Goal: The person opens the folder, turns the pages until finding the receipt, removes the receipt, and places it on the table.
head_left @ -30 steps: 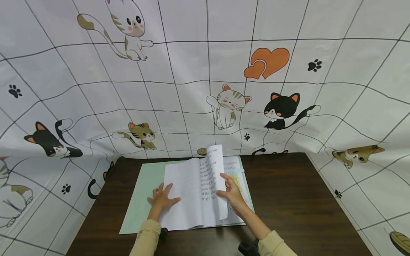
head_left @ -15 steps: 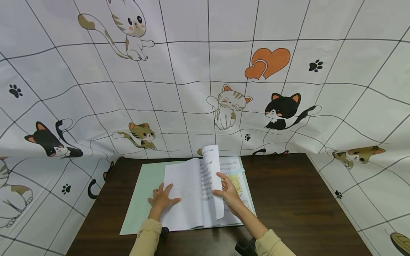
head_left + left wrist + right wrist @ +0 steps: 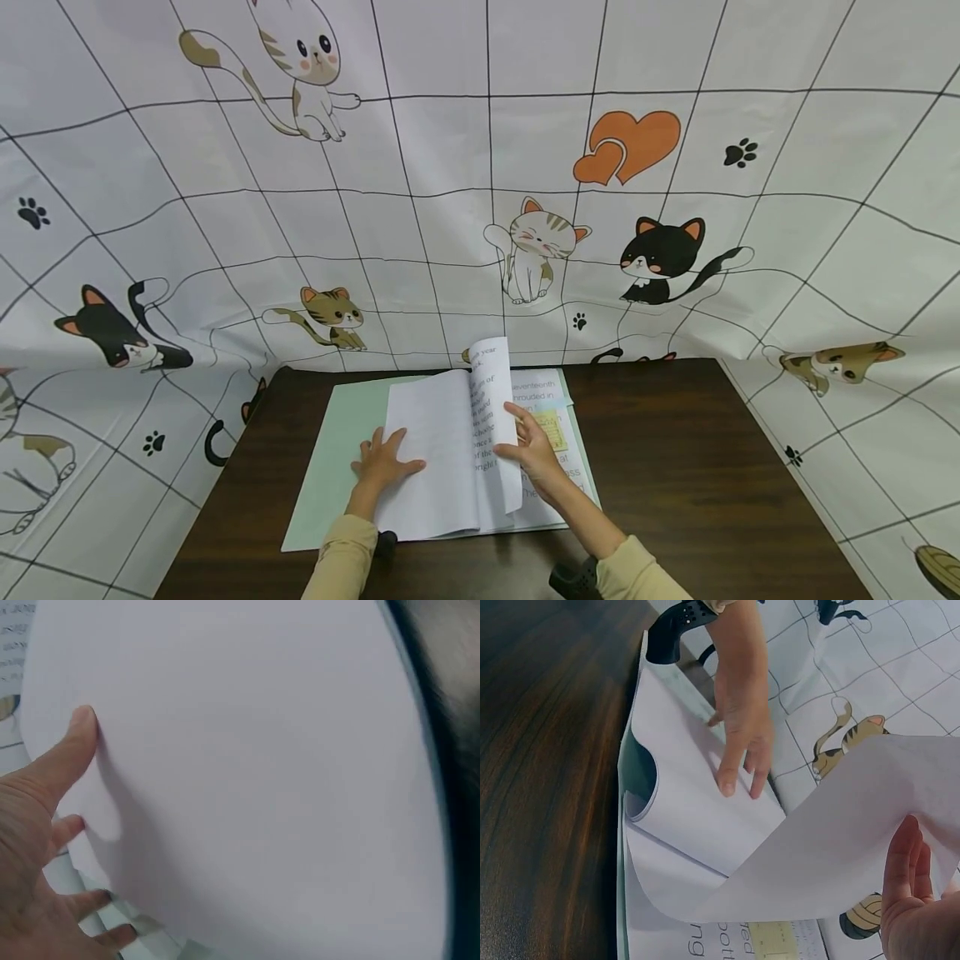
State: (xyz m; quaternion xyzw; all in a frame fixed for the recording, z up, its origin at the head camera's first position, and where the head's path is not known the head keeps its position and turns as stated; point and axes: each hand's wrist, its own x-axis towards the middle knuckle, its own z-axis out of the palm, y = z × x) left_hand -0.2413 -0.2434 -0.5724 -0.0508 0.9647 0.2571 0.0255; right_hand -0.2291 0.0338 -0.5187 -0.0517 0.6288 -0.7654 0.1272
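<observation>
An open booklet of printed pages (image 3: 431,467) lies in a pale green folder (image 3: 318,492). My left hand (image 3: 381,467) rests with spread fingers on the blank left page; in the left wrist view, the thumb (image 3: 79,739) lies along that page's edge. My right hand (image 3: 536,454) holds the free edge of a raised, curving page (image 3: 491,425) with large print. From the right wrist view, this raised page (image 3: 832,840) bows upward, and the right hand's fingertips (image 3: 907,832) dent it. Part of the grip is hidden by the paper.
Under the raised page lies a large-print sheet (image 3: 536,387) with a yellow sticky note (image 3: 551,429) and a light blue tab (image 3: 555,405). The folder sits on a dark wooden table (image 3: 660,467). A cat-patterned white cloth (image 3: 435,150) hangs behind and at the sides.
My right hand has moved slightly left with the raised page, uncovering more of the sheet and sticky note beneath. My left hand has stayed nearly still.
</observation>
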